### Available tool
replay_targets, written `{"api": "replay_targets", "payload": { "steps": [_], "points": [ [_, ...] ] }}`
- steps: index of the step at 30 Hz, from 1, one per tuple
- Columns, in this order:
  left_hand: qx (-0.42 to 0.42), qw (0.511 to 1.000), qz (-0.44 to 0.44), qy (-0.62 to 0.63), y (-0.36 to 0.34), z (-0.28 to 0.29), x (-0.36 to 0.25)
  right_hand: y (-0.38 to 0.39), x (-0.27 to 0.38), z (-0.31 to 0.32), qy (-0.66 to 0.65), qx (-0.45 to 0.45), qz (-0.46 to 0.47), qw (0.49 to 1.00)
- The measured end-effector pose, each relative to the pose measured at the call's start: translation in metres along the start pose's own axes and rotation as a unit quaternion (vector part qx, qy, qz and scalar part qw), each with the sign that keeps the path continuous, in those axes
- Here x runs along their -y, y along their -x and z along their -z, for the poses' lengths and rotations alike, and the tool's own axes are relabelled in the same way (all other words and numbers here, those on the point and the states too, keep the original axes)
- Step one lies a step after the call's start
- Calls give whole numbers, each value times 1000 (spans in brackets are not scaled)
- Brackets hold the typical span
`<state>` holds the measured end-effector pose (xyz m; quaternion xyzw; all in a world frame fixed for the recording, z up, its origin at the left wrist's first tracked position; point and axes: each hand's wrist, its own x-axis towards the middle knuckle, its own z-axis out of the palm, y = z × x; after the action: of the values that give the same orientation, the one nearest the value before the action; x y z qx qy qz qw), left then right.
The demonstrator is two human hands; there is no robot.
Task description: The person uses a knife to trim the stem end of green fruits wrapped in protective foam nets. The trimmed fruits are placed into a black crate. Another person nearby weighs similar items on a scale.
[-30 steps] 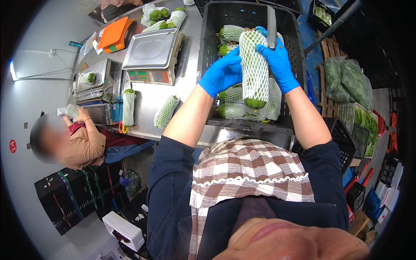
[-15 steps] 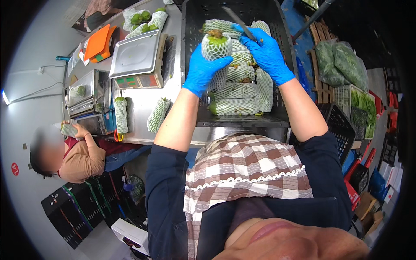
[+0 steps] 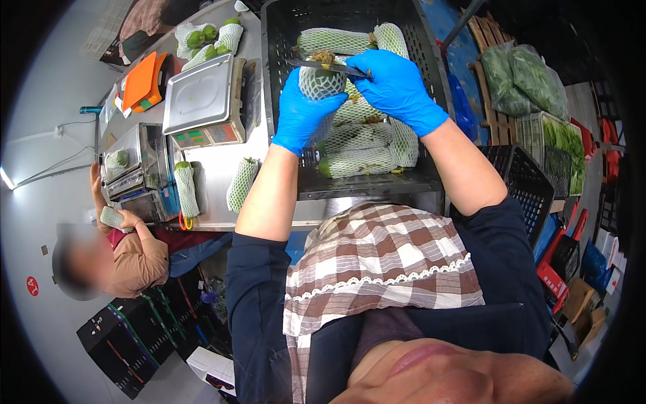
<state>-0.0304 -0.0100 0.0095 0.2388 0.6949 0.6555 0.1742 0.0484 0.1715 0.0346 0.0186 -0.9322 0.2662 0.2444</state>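
Note:
My left hand point(image 3: 299, 118), in a blue glove, is wrapped round a green gourd point(image 3: 321, 86) in a white foam net sleeve. The gourd stands upright with its rough brown end on top. My right hand point(image 3: 402, 91), also gloved in blue, is closed on a knife point(image 3: 315, 65). The dark blade lies level across the gourd's top, at the brown end. Both hands are above a black plastic crate point(image 3: 425, 183), which holds several more netted gourds point(image 3: 360, 162) lying in rows.
Left of the crate, a metal table point(image 3: 210, 161) bears a weighing scale point(image 3: 202, 97), an orange item point(image 3: 143, 82), netted gourds and orange-handled scissors point(image 3: 186, 221). A co-worker point(image 3: 138, 259) at the left holds a netted piece. Bagged greens point(image 3: 528, 81) and an empty-looking black crate point(image 3: 515, 188) stand at right.
The knife has swung from pointing up and away to lying across the gourd's top. My right hand has come in closer to the gourd. The co-worker has raised an arm.

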Motion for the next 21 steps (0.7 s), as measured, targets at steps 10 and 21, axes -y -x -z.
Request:
{"api": "replay_targets", "payload": {
  "steps": [10,21],
  "points": [
    [2,998,-11,-61,0,0,1,-1,-4,-3,36,1,5,999],
    [26,987,-86,-130,0,-10,-5,-4,-44,-3,-108,-6,-202,973]
  ]
}}
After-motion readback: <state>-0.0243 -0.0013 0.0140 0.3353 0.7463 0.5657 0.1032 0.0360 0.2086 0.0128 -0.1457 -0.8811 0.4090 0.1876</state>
